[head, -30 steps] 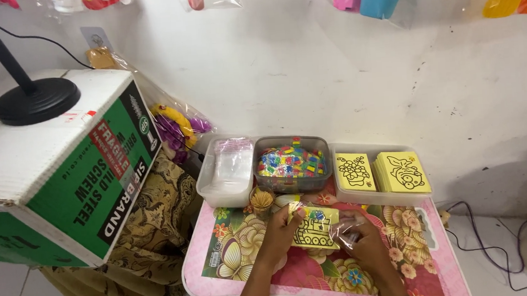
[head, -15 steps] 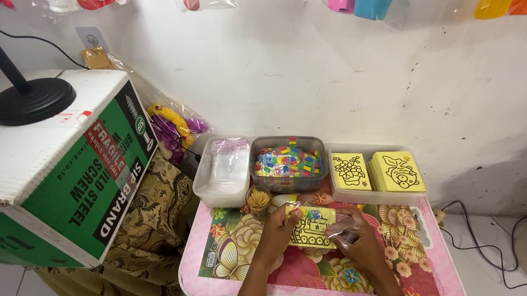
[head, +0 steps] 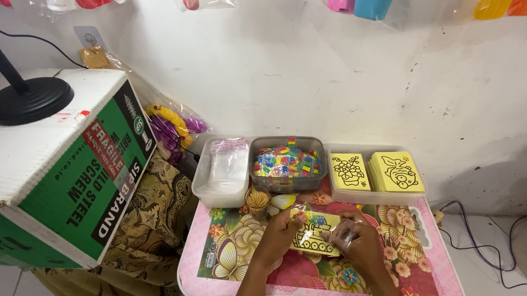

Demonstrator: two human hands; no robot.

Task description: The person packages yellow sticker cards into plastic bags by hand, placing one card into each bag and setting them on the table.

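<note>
Left hand (head: 280, 232) pinches the yellow card (head: 315, 237); right hand (head: 360, 243) grips its clear bag (head: 342, 233). The card now tilts more than before.

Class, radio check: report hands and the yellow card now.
Left hand grips yellow card. Right hand holds clear plastic bag at card's right edge. Nothing blocking.

- The yellow card (head: 315, 236) is partly covered by the left hand (head: 280, 232) and right hand (head: 360, 246) gripping it.
- The clear bag (head: 345, 232) in the right hand's grip is blurred; its contents cannot be told.
- Both forearms are cut by the bottom edge.
</note>
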